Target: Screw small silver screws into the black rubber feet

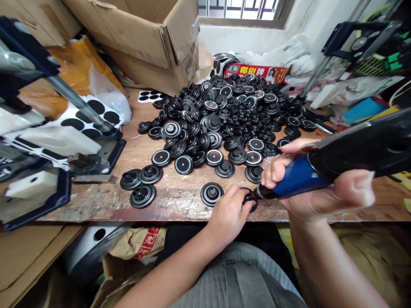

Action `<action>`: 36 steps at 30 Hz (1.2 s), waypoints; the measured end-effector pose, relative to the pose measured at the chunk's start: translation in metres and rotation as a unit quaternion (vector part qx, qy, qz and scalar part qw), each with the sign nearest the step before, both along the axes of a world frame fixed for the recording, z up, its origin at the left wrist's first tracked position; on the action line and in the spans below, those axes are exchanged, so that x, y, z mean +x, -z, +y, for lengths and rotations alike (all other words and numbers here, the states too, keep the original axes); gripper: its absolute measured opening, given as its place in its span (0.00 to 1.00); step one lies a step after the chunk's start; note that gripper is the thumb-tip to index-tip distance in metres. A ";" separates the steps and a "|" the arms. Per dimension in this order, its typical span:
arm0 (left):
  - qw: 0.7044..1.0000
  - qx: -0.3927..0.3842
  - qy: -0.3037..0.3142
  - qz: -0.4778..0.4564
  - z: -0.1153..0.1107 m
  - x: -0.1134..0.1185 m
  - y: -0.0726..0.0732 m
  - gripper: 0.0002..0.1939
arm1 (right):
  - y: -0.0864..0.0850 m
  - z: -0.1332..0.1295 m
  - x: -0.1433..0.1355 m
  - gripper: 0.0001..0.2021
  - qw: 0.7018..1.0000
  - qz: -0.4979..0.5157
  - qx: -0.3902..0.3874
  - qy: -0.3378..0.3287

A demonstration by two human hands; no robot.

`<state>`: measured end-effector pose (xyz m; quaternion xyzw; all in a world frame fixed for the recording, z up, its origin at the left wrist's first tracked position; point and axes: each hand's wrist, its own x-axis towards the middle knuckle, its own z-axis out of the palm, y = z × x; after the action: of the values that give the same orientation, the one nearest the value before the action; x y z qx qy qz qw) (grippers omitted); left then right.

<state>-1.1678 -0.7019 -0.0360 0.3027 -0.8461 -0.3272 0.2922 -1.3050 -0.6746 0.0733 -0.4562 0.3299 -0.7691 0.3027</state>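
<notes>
Near the front edge of the bench, my left hand is closed on a black stepped disc, its thumb and fingers at the disc's centre. A blue-and-black electric screwdriver is gripped in my right hand, tilted with its nose down at that disc. The tip of the driver is partly hidden by my left fingers. Just left of my left hand lies another black disc, face up. Several similar discs sit grouped further left, some with a small knob-like part on top.
Behind my hands spreads a large pile of black discs with small black parts. A cardboard box stands at the back. Metal-post presses flank the left side, with sheets of black round stickers nearby. A red carton lies behind the pile.
</notes>
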 end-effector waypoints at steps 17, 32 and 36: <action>1.000 -0.002 0.004 -0.002 -0.001 0.001 -0.001 0.11 | 0.003 -0.003 0.010 0.24 0.999 0.035 0.025 0.005; 1.000 -0.010 0.009 -0.010 -0.002 0.002 -0.002 0.09 | 0.024 -0.004 0.007 0.19 0.993 0.109 0.034 -0.017; 1.000 0.006 0.019 -0.020 -0.003 0.003 -0.004 0.10 | 0.028 -0.007 0.002 0.17 0.992 0.121 0.032 -0.018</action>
<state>-1.1648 -0.7049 -0.0321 0.2952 -0.8553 -0.3318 0.2668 -1.3034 -0.6812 0.0455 -0.5420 0.3805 -0.6917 0.2881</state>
